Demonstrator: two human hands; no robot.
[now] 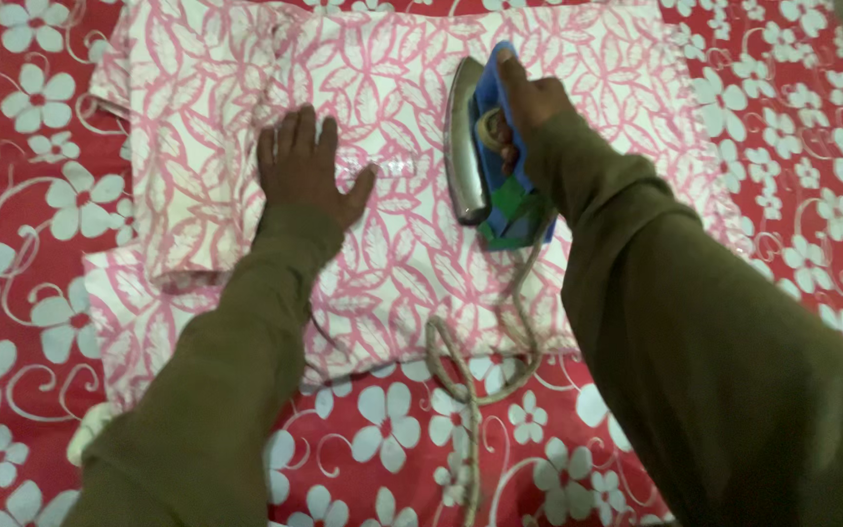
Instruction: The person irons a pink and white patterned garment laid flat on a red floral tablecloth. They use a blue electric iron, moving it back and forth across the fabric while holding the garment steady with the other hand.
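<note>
Red bedsheet (12, 322): covers the whole surface, printed with white flowers and curling stems; bare at the left edge, the bottom and the right side. No room beyond it is in view.

Pink-and-white cloth (392, 263): leaf-patterned, spread flat over the sheet; a folded layer of the same print lies on its left part.

Left hand (302, 168): flat, palm down, fingers spread and apart, pressing on the cloth near the edge of the folded layer. Olive sleeve to the wrist.

Electric iron (485, 146): blue body, shiny metal soleplate turned to the left, tilted on its side on the cloth, just right of the left hand. A green patch shows at its rear end; no label can be made out.

Cord (461, 371): grey, running from the iron's rear, looping over the cloth's lower edge and down the sheet.

Right hand (529, 98): closed around the iron's handle, olive sleeve.
</note>
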